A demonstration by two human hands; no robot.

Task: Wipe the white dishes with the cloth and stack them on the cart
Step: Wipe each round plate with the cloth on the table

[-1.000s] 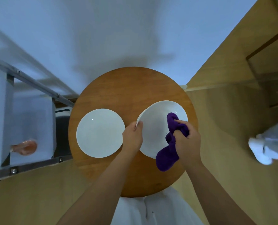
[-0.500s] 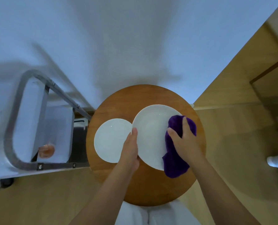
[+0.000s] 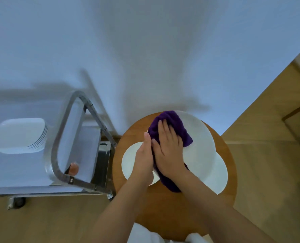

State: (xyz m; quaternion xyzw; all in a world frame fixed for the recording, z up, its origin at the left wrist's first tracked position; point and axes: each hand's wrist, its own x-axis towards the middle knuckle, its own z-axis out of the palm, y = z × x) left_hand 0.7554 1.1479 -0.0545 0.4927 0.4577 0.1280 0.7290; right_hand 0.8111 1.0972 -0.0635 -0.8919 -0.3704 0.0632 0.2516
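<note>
I hold a large white plate (image 3: 201, 137) raised and tilted over the round wooden table (image 3: 163, 207). My left hand (image 3: 144, 158) grips its left rim. My right hand (image 3: 168, 146) lies flat, fingers straight, pressing a purple cloth (image 3: 173, 121) against the plate's upper left face; the cloth's tail hangs below my wrist. A second white plate (image 3: 130, 160) lies on the table under my left hand. A third white plate (image 3: 219, 172) shows at the right, partly hidden by the raised one. The cart (image 3: 58, 146) stands to the left with a stack of white dishes (image 3: 17, 135) on top.
The cart's metal handle frame (image 3: 91, 113) rises close to the table's left edge. A small orange object (image 3: 73, 168) sits on the cart's lower shelf. A white wall is behind, and wooden floor lies around the table and at the right.
My right hand slid the cloth from the plate's right side up to its upper left. The plate rose and tilted, uncovering a third plate at the right. The view swung left, showing the cart's dish stack.
</note>
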